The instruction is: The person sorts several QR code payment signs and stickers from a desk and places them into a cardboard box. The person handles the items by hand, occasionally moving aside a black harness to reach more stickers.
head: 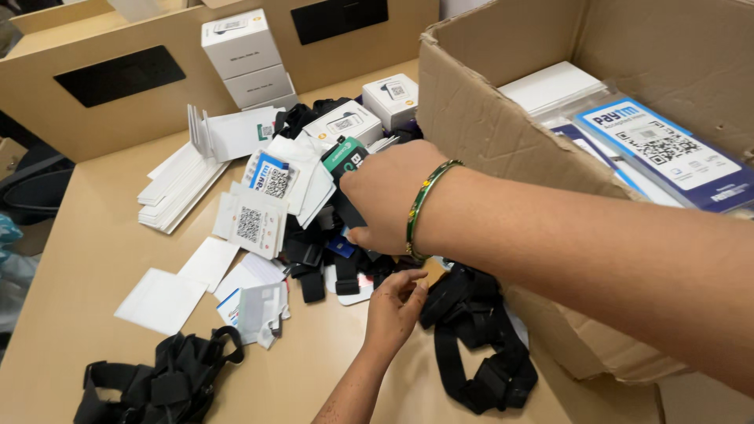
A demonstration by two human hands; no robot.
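My right hand [390, 196], with a green bangle [424, 206] on its wrist, reaches from the right into a heap of black straps [314, 259] and white cards. Its fingers curl down around a black strap with a green label [344, 155]. My left hand [395, 305] comes up from the bottom edge just below it. Those fingers are loosely bent and apart, and their tips touch another bundle of black straps [479, 338] beside the box. Nothing shows inside the left hand.
A big open cardboard box [503, 133] at the right holds blue-and-white code cards in plastic [667, 149]. Small white boxes [243, 55] stand at the back. White cards [177, 192], code cards [255, 224] and a strap bundle [157, 385] lie on the tan table [94, 251].
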